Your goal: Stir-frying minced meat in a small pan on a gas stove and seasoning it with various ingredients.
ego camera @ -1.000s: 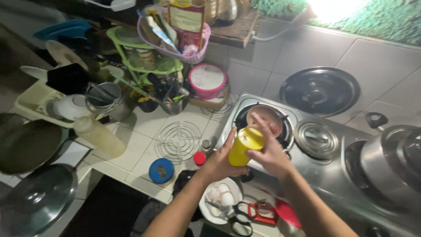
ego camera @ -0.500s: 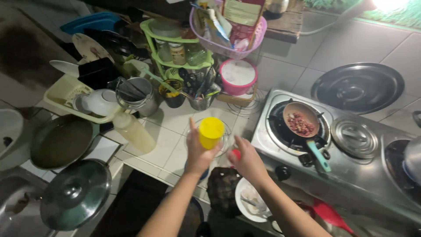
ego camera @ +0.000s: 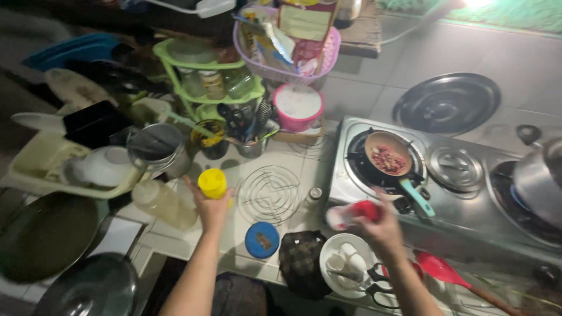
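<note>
Yellow plastic shows above my left hand: a small yellow container, upright, with the fingers clenched around its lower part, held over the tiled desk. Just to the left of those fingers lies a clear plastic bottle on its side, almost touching the hand. To their right sits a round wire trivet, and below that, nearer me, a blue lid lies flat on the tiles.

My right hand is off to the right, well apart from the left, its fingers grasping a red and white object, blurred, so I cannot tell what kind of thing it is. Just beyond those fingers is the steel stove, where a small pan holding reddish food sits on the burner, its teal handle pointing toward the hand. Below the right hand I see a white plate with pale round pieces on it, scissors beside it, and a red spatula further right.

Past the left fingers, further from me, stand a metal pot, a pink tub with a white lid and a green rack of jars.
</note>
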